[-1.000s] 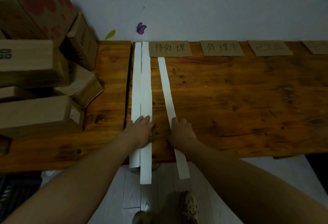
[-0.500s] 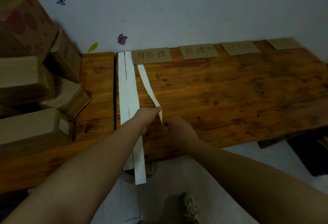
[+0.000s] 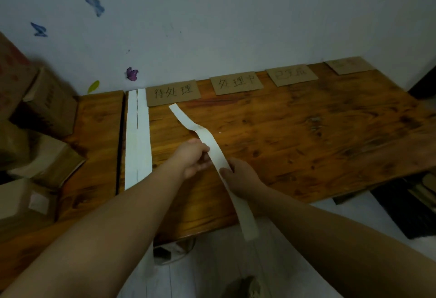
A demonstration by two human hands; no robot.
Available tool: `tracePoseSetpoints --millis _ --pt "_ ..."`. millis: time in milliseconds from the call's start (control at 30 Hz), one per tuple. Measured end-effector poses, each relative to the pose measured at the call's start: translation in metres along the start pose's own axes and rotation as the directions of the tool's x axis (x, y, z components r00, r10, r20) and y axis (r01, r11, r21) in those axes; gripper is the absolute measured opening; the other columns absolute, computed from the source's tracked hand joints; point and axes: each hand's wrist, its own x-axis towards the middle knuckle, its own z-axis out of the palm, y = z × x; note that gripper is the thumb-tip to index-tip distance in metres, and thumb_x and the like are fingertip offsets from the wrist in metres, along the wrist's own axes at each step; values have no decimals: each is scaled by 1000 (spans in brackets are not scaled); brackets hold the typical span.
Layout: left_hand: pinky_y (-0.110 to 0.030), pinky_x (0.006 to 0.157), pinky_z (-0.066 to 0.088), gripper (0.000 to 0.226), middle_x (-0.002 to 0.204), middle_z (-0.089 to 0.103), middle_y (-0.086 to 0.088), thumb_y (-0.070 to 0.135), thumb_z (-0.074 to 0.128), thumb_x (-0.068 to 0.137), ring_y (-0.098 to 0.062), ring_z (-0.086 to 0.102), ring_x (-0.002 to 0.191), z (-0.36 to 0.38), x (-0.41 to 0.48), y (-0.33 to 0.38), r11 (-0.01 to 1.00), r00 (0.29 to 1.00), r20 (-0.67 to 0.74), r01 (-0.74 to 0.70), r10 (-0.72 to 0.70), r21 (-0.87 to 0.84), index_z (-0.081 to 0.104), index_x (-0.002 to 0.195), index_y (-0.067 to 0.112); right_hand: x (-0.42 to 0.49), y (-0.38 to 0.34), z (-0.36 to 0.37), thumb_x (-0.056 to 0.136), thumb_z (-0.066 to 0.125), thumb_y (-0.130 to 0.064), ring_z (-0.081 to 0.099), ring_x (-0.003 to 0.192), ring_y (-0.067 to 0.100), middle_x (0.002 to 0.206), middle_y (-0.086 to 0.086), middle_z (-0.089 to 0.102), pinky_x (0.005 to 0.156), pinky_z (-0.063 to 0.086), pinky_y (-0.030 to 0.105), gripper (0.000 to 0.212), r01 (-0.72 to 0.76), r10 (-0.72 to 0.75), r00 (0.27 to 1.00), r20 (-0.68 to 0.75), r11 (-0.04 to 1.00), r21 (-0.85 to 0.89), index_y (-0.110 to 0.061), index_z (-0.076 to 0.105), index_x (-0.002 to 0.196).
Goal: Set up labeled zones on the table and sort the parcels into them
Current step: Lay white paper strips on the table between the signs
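Paper strip (image 3: 207, 139) is coming up off the surface (image 3: 306, 132). A second ago it was lying flat; now I'm holding it mid-frame, its far end trailing just below the first cardboard label (image 3: 173, 92). My left grip (image 3: 193, 156) is curling round its edge and my right grip (image 3: 240, 177) is pinching it lower down, thumb on top. Two other strips (image 3: 138, 137) are lying flat at centre left. I'm judging this divider is being re-laid, while the parcels (image 3: 47, 109) are waiting at the left edge.
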Motion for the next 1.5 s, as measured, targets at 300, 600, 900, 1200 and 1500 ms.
tracePoseSetpoints --millis 300,600,900,1200,1500 --pt "-37 78 54 31 109 61 -13 5 54 93 -26 62 98 55 38 77 970 966 -111 -239 233 -48 50 123 9 42 37 -67 103 43 -22 48 79 3 99 -5 54 80 44 21 26 38 -31 998 53 990 -136 -10 55 123" --pt "-43 83 55 29 113 59 -13 2 51 92 -27 62 97 65 88 147 950 949 -42 -311 312 18 50 120 12 97 29 -87 101 49 -22 41 64 1 77 -15 41 57 33 9 21 12 -13 1000 -1 999 -50 -16 54 121" --pt "-46 86 55 54 124 56 -14 -4 54 85 -31 61 102 47 165 197 904 902 -100 -404 419 140 45 133 20 154 -3 -91 101 49 -21 49 127 22 141 3 49 101 44 34 41 -93 93 996 6 995 20 -17 43 141" --pt "-42 94 50 76 146 37 -9 -8 54 86 -32 44 127 49 226 129 737 918 -79 -257 388 626 25 148 26 176 36 -70 99 51 -15 60 96 8 139 0 52 70 50 14 58 -85 79 974 213 996 17 -27 28 151" --pt "-45 113 25 65 156 9 -9 37 50 94 -32 15 141 51 229 62 91 945 87 -121 315 988 20 150 24 156 58 -58 103 43 -25 42 130 16 149 1 39 109 35 31 47 182 -42 924 380 923 -339 -26 32 149"
